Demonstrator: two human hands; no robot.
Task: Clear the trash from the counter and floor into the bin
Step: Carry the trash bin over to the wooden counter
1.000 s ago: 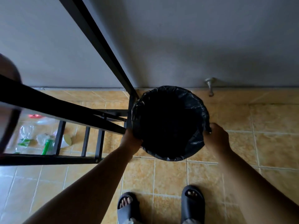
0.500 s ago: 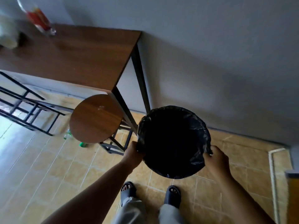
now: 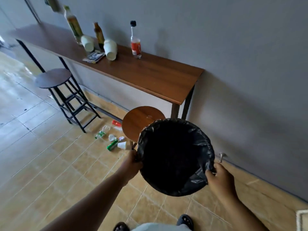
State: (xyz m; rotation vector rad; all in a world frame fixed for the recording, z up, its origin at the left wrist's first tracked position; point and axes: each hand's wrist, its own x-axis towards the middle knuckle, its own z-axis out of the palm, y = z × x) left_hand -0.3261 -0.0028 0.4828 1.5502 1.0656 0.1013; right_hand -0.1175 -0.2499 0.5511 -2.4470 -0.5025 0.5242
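A round bin [image 3: 175, 157] lined with a black bag is lifted off the floor. My left hand [image 3: 132, 165] grips its left rim and my right hand [image 3: 218, 178] grips its right rim. On the wooden counter [image 3: 150, 75] stand a red-label bottle [image 3: 135, 42], a brown bottle [image 3: 99, 34] and a tall bottle [image 3: 74, 25], with two tipped white cups [image 3: 110, 49] [image 3: 87, 42] and a wrapper [image 3: 94, 57]. On the floor lie a plastic bottle [image 3: 101, 133], a green packet [image 3: 112, 145], a white cup [image 3: 122, 145], a red item [image 3: 116, 123] and crumpled scraps [image 3: 112, 137].
A brown round stool [image 3: 140, 120] stands just behind the bin, under the counter's near end. A dark stool [image 3: 53, 78] with black legs stands further left. The grey wall runs along the right. A metal doorstop [image 3: 222, 156] sits at the wall base. Tiled floor spreads to the left.
The view has risen and swung left, so the counter top with bottles and cups and the floor litter now show. Both hands keep their grip on the bin, now held higher.
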